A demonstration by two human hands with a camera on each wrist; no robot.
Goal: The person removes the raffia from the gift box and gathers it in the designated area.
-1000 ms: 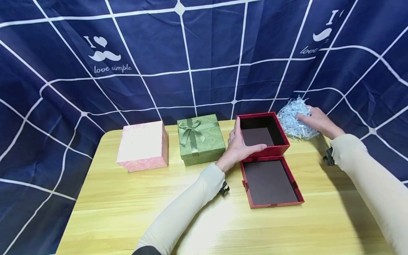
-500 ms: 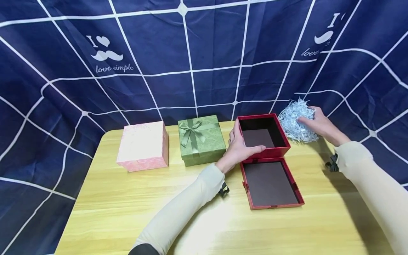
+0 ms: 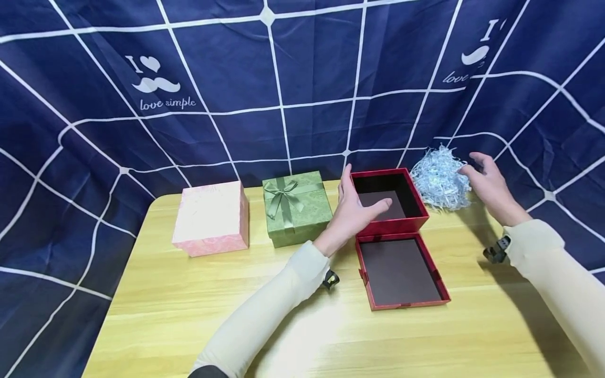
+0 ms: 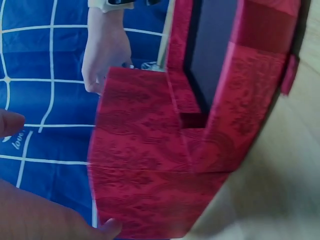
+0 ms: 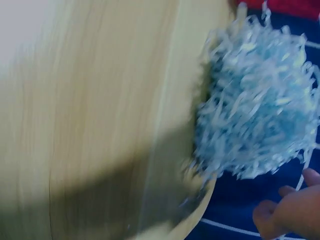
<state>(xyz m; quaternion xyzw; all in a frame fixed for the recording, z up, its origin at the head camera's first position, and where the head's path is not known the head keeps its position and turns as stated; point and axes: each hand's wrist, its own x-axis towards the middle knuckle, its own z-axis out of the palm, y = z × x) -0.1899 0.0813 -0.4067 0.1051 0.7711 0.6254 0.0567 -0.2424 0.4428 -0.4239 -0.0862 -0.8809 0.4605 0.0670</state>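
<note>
Moved since a moment ago: left hand (image 3: 352, 210) has loosened at the red gift box (image 3: 392, 227), its fingertips now higher beside the rim; right hand (image 3: 493, 186) has drawn back to the right from the shredded paper (image 3: 439, 181); boxes and paper keep their places.
Backdrop: dark blue fabric (image 3: 316, 68) with white grid lines and "love simple" lettering rises behind the worktop (image 3: 189, 304).
Pink gift box (image 3: 208, 215): closed, farthest left on the wood-grain worktop, well apart from its neighbour.
Green gift box (image 3: 307, 207): closed, upright, with a green ribbon bow (image 3: 283, 195) on top; between the pink and red ones.
Left hand: fingers and thumb spread apart, straight, at the red gift box's near left corner, thumb over the opening; whether skin touches card I cannot tell.
Red gift box: upright, uncovered, dark-lined, damask-patterned outside as the left wrist view shows.
Red lid (image 3: 402, 273): inner side up, directly in front of its box.
Shredded paper: pale blue, one loose heap at the worktop's back right, just beside the red gift box, near the fabric.
Right hand: fingers and thumb apart and holding nothing, just right of the heap; the right wrist view shows a narrow gap.
</note>
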